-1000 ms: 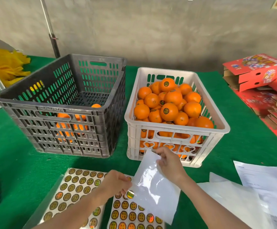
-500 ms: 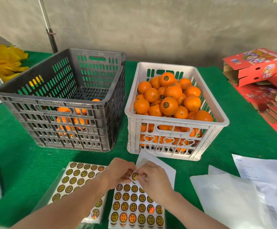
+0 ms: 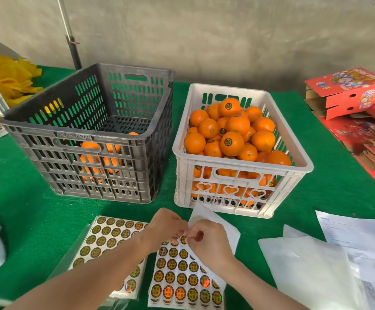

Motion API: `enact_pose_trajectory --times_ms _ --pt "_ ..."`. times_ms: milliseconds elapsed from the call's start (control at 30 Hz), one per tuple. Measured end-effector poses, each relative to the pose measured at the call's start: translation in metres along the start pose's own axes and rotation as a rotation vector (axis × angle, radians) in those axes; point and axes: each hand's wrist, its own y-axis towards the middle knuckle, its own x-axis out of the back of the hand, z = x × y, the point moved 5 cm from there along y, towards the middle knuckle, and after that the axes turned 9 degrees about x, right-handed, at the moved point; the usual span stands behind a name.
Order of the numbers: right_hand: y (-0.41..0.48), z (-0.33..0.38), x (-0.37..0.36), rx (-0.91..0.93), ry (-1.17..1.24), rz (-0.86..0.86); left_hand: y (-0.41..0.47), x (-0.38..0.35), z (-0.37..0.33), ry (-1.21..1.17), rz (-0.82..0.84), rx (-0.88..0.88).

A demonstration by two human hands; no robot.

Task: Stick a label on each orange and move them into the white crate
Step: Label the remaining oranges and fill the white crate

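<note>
1. Both hands curled: my left hand (image 3: 166, 229) and right hand (image 3: 209, 241) pinch one label (image 3: 184, 239) at the sticker sheet's (image 3: 182, 280) far edge, near the table's (image 3: 25, 209) near edge.
2. Oranges (image 3: 231, 143) heap the white crate (image 3: 242, 167), mid-table, beside the grey crate (image 3: 79, 136).

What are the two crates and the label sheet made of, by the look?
The white crate: moulded plastic, slightly glossy, slotted walls with heart cutouts. The dark grey crate: likely same plastic, matter. The label sheet: glossy, probably foil-faced stickers; several show rainbow glints.
</note>
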Motion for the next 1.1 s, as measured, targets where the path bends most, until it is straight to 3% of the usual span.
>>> enact_pose_trajectory --times_ms 167,333,467,600,667,767,867,1000,1100 --pt "0.014 0.019 0.027 -0.055 0.239 0.001 0.002 0.007 -0.001 0.050 0.176 -0.129" --pt "0.056 0.063 0.069 0.061 0.408 -0.172 -0.004 0.007 0.002 0.418 0.224 -0.203" --pt "0.094 0.110 0.076 0.280 0.437 -0.243 -0.028 0.049 -0.030 0.575 -0.045 -0.469" --pt "0.147 0.161 0.064 0.516 0.363 -0.305 -0.080 0.152 -0.073 0.326 -0.437 -0.798" --pt "0.184 0.179 0.047 0.584 0.224 -0.283 -0.089 0.209 -0.088 0.249 -0.625 -0.847" --pt "0.244 0.195 0.016 0.569 0.008 -0.155 -0.065 0.279 -0.115 0.334 -0.762 -0.742" --pt "0.287 0.195 -0.009 0.507 -0.093 -0.045 -0.007 0.314 -0.144 0.632 -0.654 -0.543" --pt "0.317 0.168 -0.025 0.313 -0.147 -0.015 0.086 0.301 -0.170 1.095 -0.234 -0.396" --pt "0.326 0.151 -0.029 0.187 -0.159 -0.037 0.148 0.268 -0.175 1.487 -0.070 -0.369"
